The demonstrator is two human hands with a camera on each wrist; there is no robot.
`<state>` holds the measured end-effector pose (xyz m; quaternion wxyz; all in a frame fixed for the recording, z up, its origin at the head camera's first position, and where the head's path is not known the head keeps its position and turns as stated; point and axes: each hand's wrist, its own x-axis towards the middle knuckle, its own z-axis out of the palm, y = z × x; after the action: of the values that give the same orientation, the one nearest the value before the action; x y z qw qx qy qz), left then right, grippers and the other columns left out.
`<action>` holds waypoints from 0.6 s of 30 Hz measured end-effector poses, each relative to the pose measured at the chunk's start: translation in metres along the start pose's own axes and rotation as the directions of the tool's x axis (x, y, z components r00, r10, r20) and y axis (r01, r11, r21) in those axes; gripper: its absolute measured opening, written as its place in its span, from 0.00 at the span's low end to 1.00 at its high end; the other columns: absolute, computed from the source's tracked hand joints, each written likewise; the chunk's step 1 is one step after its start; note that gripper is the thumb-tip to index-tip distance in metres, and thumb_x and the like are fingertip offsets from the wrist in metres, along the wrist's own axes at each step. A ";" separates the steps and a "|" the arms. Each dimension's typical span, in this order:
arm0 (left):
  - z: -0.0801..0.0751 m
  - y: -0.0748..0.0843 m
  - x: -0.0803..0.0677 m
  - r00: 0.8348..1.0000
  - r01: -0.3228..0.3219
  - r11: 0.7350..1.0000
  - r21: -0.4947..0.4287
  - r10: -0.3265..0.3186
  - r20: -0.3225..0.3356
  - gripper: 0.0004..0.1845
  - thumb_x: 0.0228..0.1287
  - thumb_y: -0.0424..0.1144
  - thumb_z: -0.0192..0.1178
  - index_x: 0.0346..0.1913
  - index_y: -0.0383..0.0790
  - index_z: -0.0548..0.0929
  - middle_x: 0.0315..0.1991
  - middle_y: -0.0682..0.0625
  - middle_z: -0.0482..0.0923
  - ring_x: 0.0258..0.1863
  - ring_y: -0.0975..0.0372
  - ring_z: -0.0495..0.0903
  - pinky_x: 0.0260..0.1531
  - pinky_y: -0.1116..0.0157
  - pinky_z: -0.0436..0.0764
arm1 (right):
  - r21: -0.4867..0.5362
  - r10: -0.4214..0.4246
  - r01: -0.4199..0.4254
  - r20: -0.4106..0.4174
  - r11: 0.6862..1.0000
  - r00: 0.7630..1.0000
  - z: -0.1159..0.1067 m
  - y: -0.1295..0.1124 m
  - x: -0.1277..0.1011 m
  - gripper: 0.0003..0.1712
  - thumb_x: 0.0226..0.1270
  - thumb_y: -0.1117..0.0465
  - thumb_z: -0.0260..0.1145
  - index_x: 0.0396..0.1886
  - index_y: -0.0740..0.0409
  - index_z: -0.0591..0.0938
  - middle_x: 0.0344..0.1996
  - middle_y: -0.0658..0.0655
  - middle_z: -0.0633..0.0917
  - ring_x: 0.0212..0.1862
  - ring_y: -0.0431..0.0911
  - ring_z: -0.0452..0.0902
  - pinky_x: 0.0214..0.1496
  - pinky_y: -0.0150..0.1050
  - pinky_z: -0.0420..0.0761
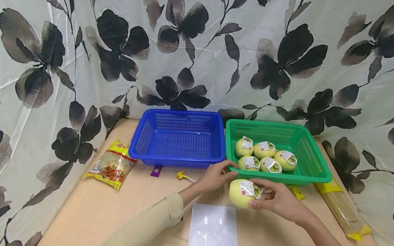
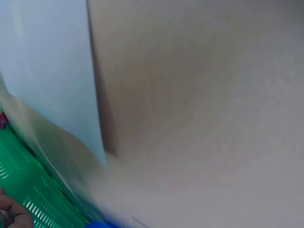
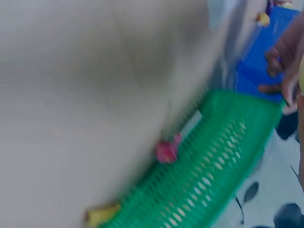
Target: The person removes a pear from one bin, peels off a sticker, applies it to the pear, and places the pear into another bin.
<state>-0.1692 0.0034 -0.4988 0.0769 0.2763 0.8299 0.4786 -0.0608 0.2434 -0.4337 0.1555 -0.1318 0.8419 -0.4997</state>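
Right hand [image 1: 277, 200] grips one pear [image 1: 243, 193], left hand [image 1: 217, 176] open beside — five in green basket [image 1: 315, 164], blue basket [image 1: 177, 159] empty, bag [image 1: 214, 236] unfilled.

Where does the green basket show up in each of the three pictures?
Head: green basket sits right of centre, beside the blue basket.
Left wrist: only a green corner at bottom left.
Right wrist: its mesh wall fills the lower right.
Shared landmark: the blue basket, touching the green one in every view.
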 end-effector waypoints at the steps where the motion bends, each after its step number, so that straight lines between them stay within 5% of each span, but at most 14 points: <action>1: 0.000 0.000 0.001 1.000 -0.003 1.000 0.008 0.003 -0.009 0.15 0.76 0.46 0.63 0.59 0.45 0.83 0.44 0.48 0.88 0.38 0.66 0.82 0.32 0.73 0.79 | -0.012 -0.004 0.004 -0.008 1.000 1.000 -0.005 -0.005 0.000 0.45 0.65 0.54 0.78 0.75 0.66 0.69 0.53 0.66 0.83 0.40 0.44 0.87 0.43 0.37 0.87; 9: -0.001 0.003 0.002 0.999 -0.016 0.999 0.031 0.017 -0.036 0.14 0.74 0.44 0.64 0.56 0.44 0.84 0.43 0.47 0.88 0.39 0.61 0.84 0.33 0.73 0.79 | -0.137 -0.015 0.006 -0.069 0.991 0.998 -0.054 -0.040 0.016 0.46 0.67 0.52 0.76 0.78 0.63 0.67 0.70 0.70 0.74 0.45 0.46 0.90 0.46 0.37 0.86; 18: 0.001 0.004 0.000 0.999 -0.018 1.000 0.004 0.018 -0.043 0.14 0.73 0.41 0.66 0.56 0.40 0.85 0.43 0.44 0.89 0.41 0.57 0.86 0.36 0.73 0.79 | -0.298 0.008 -0.033 -0.082 0.954 0.997 -0.095 -0.052 0.061 0.48 0.70 0.45 0.72 0.80 0.62 0.64 0.73 0.70 0.71 0.53 0.54 0.88 0.52 0.42 0.85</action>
<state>-0.1675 0.0060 -0.4958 0.0541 0.2736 0.8297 0.4835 -0.1509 0.2721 -0.3530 0.1052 -0.1250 0.9146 -0.3698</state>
